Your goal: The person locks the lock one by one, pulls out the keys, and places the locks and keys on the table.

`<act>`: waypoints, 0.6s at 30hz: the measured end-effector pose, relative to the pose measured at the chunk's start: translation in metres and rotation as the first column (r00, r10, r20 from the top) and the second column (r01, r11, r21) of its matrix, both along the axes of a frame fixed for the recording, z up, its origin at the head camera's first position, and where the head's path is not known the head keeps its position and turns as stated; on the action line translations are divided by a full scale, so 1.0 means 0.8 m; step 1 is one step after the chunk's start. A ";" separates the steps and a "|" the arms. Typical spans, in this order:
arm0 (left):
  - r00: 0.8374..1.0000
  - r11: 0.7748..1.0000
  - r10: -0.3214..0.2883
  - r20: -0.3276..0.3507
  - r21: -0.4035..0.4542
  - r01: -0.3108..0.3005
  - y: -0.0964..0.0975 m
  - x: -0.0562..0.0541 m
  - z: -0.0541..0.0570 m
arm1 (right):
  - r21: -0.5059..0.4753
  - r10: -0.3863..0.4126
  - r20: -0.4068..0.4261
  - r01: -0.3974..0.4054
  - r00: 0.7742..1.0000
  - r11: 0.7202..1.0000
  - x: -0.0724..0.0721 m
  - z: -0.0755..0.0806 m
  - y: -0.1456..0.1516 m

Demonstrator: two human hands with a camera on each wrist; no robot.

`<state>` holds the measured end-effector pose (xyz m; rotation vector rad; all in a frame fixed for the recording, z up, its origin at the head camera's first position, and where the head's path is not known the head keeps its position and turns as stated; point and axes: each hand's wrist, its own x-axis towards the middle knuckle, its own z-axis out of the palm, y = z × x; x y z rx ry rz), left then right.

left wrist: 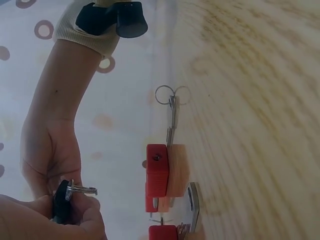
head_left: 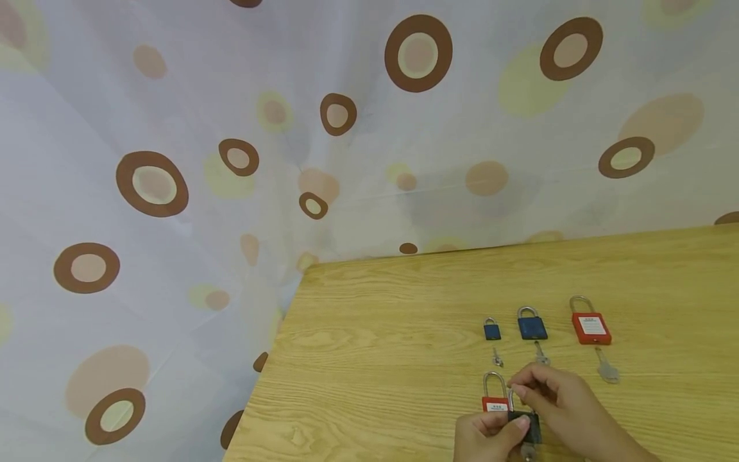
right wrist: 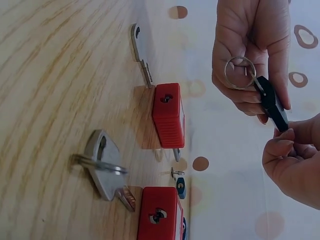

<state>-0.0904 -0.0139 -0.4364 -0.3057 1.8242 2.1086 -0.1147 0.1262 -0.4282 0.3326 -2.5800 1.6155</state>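
Note:
In the head view my left hand grips the body of a black padlock above the table. A key juts from the padlock's lower end, and its ring shows in the right wrist view. My right hand pinches the top of the padlock's shackle; its fingers hide whether the shackle is released. Just behind them stands a red padlock with a white label. Seen from the left wrist, the right hand meets the left hand at the padlock.
Farther back on the wooden table lie a small blue padlock, a larger blue padlock and a red padlock. Keys lie in front of them. A patterned curtain hangs behind and to the left.

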 end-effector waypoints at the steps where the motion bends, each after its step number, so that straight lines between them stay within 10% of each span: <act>1: 1.000 1.000 0.009 -0.016 0.001 -0.009 0.001 0.000 0.000 | 0.005 -0.009 0.007 0.008 1.000 1.000 0.001 0.001 -0.001; 8: 0.989 0.999 0.038 -0.142 0.039 -0.033 0.002 -0.004 0.006 | 0.041 -0.049 -0.053 0.051 0.997 0.998 0.002 0.008 -0.005; 18: 0.994 1.000 0.007 -0.108 -0.004 -0.008 -0.003 -0.005 0.007 | 0.002 0.052 -0.073 -0.052 0.996 0.999 0.001 -0.002 0.002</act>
